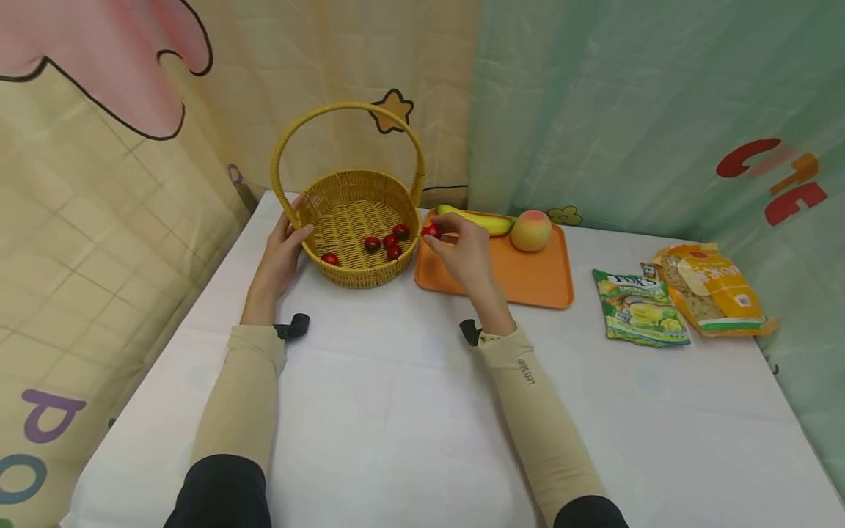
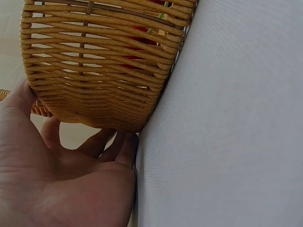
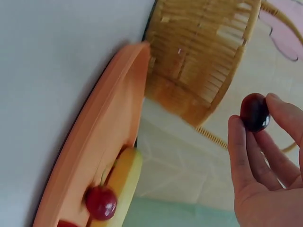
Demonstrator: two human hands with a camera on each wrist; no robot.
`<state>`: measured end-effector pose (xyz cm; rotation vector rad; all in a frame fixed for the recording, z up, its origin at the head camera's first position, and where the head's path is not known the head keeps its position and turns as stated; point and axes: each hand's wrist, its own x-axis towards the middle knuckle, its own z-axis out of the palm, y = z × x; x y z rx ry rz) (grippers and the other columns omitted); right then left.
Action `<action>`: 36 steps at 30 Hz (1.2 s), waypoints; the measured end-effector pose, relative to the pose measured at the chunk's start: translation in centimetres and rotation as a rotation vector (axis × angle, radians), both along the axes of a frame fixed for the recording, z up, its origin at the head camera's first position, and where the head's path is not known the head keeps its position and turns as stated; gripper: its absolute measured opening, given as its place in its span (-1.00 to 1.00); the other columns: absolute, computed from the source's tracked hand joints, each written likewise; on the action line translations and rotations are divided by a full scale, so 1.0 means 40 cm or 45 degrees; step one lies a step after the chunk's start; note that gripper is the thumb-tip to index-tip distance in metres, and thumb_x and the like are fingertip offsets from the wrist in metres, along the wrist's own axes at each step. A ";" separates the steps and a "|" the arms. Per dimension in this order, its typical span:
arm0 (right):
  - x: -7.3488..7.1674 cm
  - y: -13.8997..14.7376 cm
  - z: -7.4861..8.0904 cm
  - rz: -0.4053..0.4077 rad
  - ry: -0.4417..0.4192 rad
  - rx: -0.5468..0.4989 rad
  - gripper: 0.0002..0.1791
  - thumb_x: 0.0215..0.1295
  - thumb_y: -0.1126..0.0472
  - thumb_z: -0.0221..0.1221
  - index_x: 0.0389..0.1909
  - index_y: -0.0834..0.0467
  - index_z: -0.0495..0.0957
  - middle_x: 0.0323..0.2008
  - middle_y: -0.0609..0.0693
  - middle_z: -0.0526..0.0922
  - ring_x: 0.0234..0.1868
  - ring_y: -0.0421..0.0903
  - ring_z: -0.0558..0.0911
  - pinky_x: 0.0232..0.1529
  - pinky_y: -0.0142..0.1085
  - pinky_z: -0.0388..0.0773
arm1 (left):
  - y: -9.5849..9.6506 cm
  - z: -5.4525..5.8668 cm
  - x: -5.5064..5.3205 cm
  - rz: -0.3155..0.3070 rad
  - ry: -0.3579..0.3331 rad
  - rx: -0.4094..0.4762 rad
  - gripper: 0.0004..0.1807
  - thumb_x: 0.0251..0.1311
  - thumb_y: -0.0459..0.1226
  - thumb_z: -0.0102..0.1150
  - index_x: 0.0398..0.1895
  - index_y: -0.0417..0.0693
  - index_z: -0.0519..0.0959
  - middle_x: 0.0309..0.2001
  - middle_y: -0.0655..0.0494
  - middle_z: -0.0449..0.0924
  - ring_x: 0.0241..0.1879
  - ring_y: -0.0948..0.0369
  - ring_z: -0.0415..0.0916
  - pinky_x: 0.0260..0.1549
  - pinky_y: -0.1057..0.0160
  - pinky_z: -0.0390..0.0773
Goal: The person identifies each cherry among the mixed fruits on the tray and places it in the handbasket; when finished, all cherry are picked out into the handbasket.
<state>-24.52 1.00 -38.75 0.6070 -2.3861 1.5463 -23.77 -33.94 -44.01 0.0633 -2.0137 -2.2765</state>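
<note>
A yellow wicker basket (image 1: 359, 276) with a tall hoop handle stands on the table, and several dark red cherries (image 1: 372, 244) lie in it. My left hand (image 1: 280, 253) grips the basket's left side by the foot of the handle; in the left wrist view its fingers lie against the woven wall (image 2: 94, 71). Beside the basket's right rim, my right hand (image 1: 467, 253) pinches a dark cherry (image 3: 254, 112) between thumb and fingertips, above the orange tray (image 1: 528, 282). On that tray, the right wrist view shows another cherry (image 3: 101, 202) with a stem, next to a banana (image 3: 128, 172).
A peach (image 1: 531, 231) sits at the tray's back right, beside the banana. Farther right lie a green snack packet (image 1: 640, 308) and an orange-yellow bag (image 1: 716, 290). Printed curtains (image 1: 594, 110) hang behind the white table (image 1: 383, 411).
</note>
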 end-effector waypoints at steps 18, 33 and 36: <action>0.020 -0.032 -0.002 0.132 0.054 -0.001 -0.71 0.35 0.33 0.40 0.04 0.36 0.70 -0.05 0.29 0.77 -0.01 0.16 0.76 0.05 -0.02 0.74 | 0.018 0.004 -0.007 -0.004 0.020 -0.018 -0.29 0.57 -0.26 0.08 0.67 0.41 0.18 0.72 0.18 -0.03 0.68 0.08 -0.02 0.66 0.05 -0.12; -0.056 0.154 -0.005 -0.217 -0.147 -0.017 -0.71 0.41 0.23 0.37 0.07 0.27 0.72 0.05 0.20 0.77 0.08 0.06 0.73 0.11 -0.13 0.71 | 0.004 0.003 0.000 0.003 0.005 -0.017 -0.30 0.57 -0.28 0.06 0.66 0.42 0.19 0.72 0.22 -0.04 0.68 0.13 -0.05 0.66 0.06 -0.13; -0.061 0.171 -0.010 -0.232 -0.181 0.016 -0.69 0.42 0.23 0.36 0.09 0.29 0.70 0.06 0.21 0.77 0.08 0.08 0.72 0.13 -0.09 0.69 | -0.001 0.000 0.004 0.003 0.007 -0.010 -0.30 0.57 -0.26 0.08 0.66 0.42 0.19 0.72 0.20 -0.04 0.68 0.12 -0.04 0.66 0.06 -0.13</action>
